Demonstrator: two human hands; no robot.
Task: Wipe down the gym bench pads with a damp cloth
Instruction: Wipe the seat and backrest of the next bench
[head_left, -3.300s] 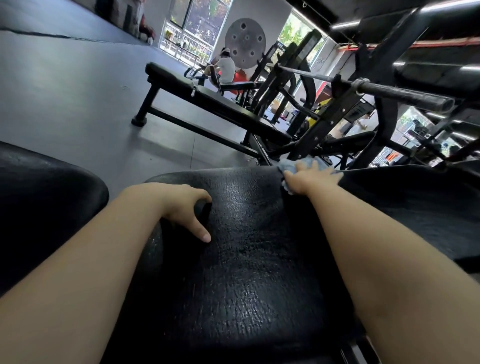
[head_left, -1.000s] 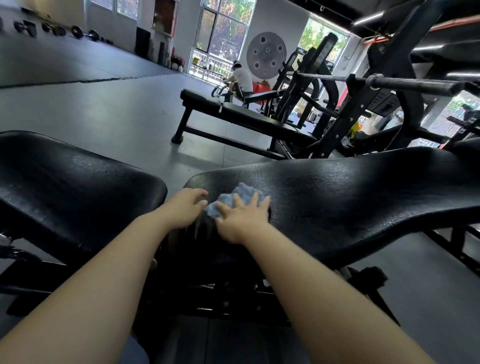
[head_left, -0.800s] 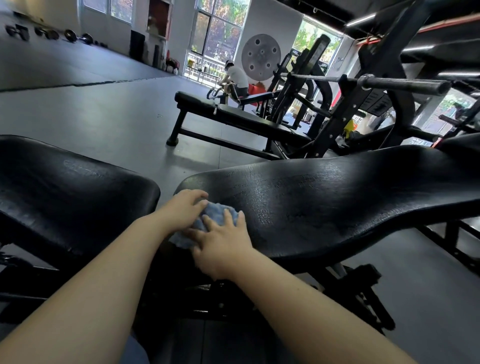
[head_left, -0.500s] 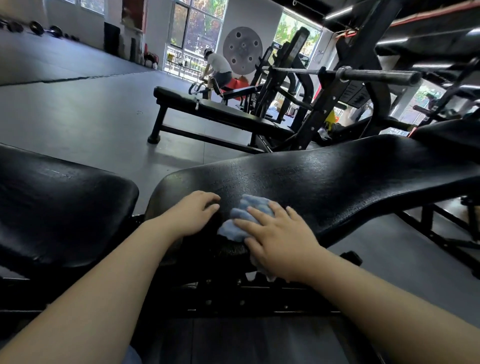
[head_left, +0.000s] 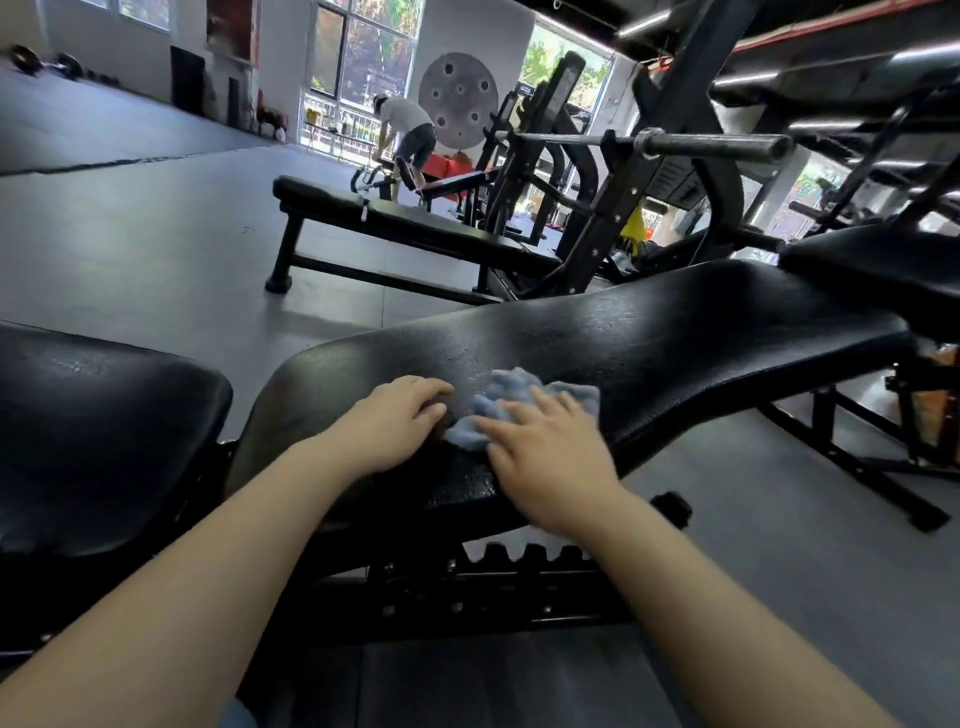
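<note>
In the lower middle of the frame, the right hand (head_left: 545, 462) is pressing a crumpled blue cloth (head_left: 519, 410) onto the long black back pad (head_left: 649, 343) of the bench, its fingers lying straight and spread flat over the cloth rather than curling round it. The cloth is lying under and beyond those fingers, bunching out past the fingertips toward the upper right and showing a fold at the left side of the hand, toward the other hand. The left hand (head_left: 395, 421) is resting palm down on the same pad just beside the cloth, its fingers loosely bent and holding nothing, the fingertips sitting close to the cloth's left edge. At the left of the frame the separate seat pad (head_left: 104, 415) is sitting apart from the back pad. Further back, in the upper middle, a flat bench (head_left: 395, 223) is standing on the grey floor (head_left: 130, 234), and a barbell (head_left: 675, 143) is resting on a rack at the upper right.
</note>
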